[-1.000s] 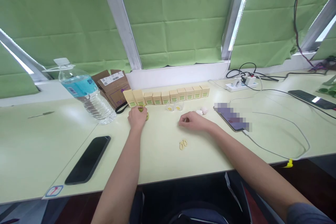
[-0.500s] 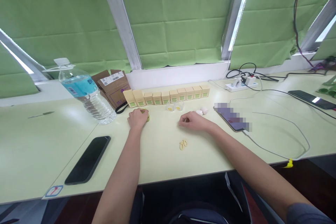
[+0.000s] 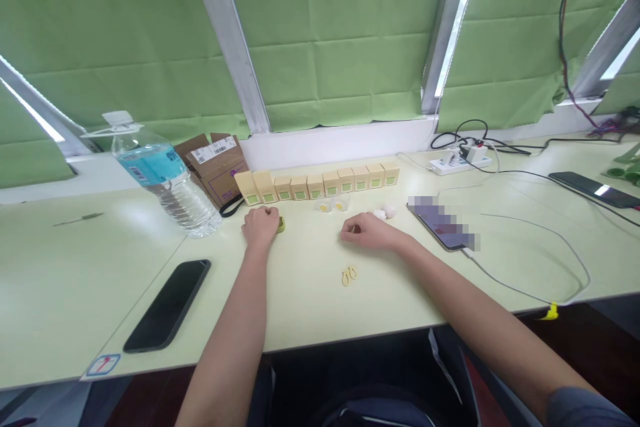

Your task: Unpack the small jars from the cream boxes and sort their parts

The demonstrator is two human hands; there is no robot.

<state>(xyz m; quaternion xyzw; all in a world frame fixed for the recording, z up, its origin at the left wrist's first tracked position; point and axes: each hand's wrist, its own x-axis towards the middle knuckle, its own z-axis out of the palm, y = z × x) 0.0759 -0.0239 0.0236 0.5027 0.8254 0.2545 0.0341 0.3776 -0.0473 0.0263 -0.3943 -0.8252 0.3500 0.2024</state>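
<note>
- the left hand (image 3: 260, 228) is half curled against an olive-green round thing (image 3: 281, 224), nearer the back edge of the desk (image 3: 310, 313) than the front; from where i stand, i can't tell whether it grips it.
- the right hand (image 3: 370, 231) is loosely curled, a small gap showing by the thumb; i can't make out anything inside.
- two pale yellow loops (image 3: 349, 275) lie between that hand and the front edge.
- small boxes (image 3: 315, 187) line up along the back edge, two clear cases (image 3: 333, 205) just before them.
</note>
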